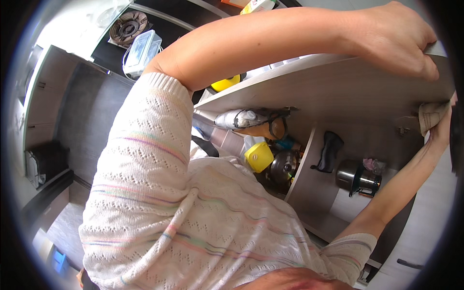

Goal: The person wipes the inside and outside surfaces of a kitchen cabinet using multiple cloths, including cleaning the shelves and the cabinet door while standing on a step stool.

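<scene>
My left hand [402,45] grips the far upper edge of an open wood-grain cabinet door [348,87], its forearm arching over the top. At the right rim my right hand [445,121] is partly hidden and holds a beige cloth [430,117] against the inner face of the door, near a metal hinge [403,130]. Below, the cabinet shelf [319,203] bears a steel pot [347,174], a smaller steel vessel [370,183] and a dark cloth-like item [329,150].
A yellow-lidded container [259,156] and a lidded steel pot [285,166] stand left of the shelf divider [301,165]. Bags [250,121] hang by the door. At upper left are a gas burner [128,28] and a clear plastic box [142,52]. A black-handled panel [409,263] lies lower right.
</scene>
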Tool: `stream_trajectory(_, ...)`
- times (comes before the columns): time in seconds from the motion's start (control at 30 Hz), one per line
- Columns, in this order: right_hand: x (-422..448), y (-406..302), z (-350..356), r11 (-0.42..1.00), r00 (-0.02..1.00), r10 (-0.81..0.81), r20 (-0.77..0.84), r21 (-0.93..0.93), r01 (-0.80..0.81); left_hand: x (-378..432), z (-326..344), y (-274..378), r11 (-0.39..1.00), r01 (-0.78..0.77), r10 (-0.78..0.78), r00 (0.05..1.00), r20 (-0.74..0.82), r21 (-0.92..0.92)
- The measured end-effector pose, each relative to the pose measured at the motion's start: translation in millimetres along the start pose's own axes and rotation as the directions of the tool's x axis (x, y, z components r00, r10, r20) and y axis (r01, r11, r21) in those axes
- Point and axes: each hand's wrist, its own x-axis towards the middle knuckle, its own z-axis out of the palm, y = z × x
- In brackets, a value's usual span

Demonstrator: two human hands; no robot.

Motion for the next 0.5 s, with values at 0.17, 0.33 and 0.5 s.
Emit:
stream_trajectory(0.17,4,35,-29,0.997,0.987,0.072,-0.145,0.004,-0.072,-5,2,2,0.998,0.011,-0.010,1.000,-0.021,0.054)
stream_trajectory(0.33,17,107,-88,0.979,0.959,0.202,-0.200,0.048,-0.196,-2,4,9,0.993,0.024,-0.023,1.000,-0.010,0.115)
stream_trajectory(0.5,16,181,-194,0.948,0.953,0.301,-0.049,0.126,-0.293,0,6,15,0.982,0.006,-0.012,0.999,0.031,0.188)
